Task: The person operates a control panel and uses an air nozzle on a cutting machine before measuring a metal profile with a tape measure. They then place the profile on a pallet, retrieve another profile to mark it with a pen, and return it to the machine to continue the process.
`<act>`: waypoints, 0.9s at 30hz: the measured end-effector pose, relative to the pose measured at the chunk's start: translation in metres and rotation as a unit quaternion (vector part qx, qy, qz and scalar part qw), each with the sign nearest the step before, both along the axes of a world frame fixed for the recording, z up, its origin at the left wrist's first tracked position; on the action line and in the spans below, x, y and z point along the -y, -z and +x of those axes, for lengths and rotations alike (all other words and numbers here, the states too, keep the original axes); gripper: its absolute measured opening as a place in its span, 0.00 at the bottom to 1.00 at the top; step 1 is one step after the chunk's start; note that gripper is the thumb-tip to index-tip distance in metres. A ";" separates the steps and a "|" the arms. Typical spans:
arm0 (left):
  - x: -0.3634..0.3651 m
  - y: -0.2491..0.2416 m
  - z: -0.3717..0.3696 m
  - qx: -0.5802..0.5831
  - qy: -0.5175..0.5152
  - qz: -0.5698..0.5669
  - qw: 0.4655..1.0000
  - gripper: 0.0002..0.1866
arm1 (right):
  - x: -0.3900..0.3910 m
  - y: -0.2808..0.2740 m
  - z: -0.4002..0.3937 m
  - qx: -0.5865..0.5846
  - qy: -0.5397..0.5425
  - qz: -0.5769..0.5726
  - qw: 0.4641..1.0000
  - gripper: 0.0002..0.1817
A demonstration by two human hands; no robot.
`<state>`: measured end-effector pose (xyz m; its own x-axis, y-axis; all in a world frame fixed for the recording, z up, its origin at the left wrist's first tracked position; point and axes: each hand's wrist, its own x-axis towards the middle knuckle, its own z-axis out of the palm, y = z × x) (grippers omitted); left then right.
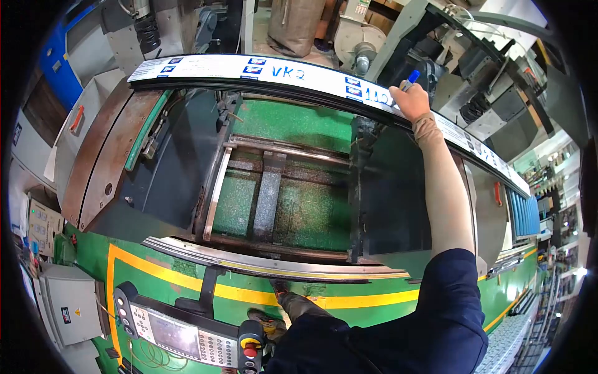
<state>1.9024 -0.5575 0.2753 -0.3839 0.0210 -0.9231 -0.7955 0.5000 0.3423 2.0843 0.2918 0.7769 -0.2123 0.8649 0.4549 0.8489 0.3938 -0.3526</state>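
Observation:
My right hand (411, 101) is closed round a marker pen, whose blue end (413, 76) sticks up above the fist. The hand rests at the top face of a long bar (218, 67) covered in white printed film, with dark sides. Blue handwriting on the film reads "VK2" at the middle, and more figures that begin like "112" stand right beside my fingers. The pen's writing tip is hidden by the hand. The bar lies across the machine from left to right. My left hand is out of view.
Below the bar is a machine frame (272, 187) with open gaps showing green floor. A control panel (177, 333) with screen, keys and a red stop button (250, 351) stands at the lower left. A grey cabinet (71, 305) is left of it. Machine heads (476, 106) rise behind the bar.

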 end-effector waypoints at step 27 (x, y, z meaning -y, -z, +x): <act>-0.057 0.017 0.057 -0.007 0.172 0.066 0.983 0.13 | 0.287 -0.016 0.376 -0.388 -0.037 -0.088 0.917 0.12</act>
<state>1.9592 -0.5007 0.2583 -0.3464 0.2716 -0.8979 -0.5817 0.6887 0.4328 2.4607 0.0045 0.7930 0.0549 0.9355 0.3489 0.2895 0.3195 -0.9023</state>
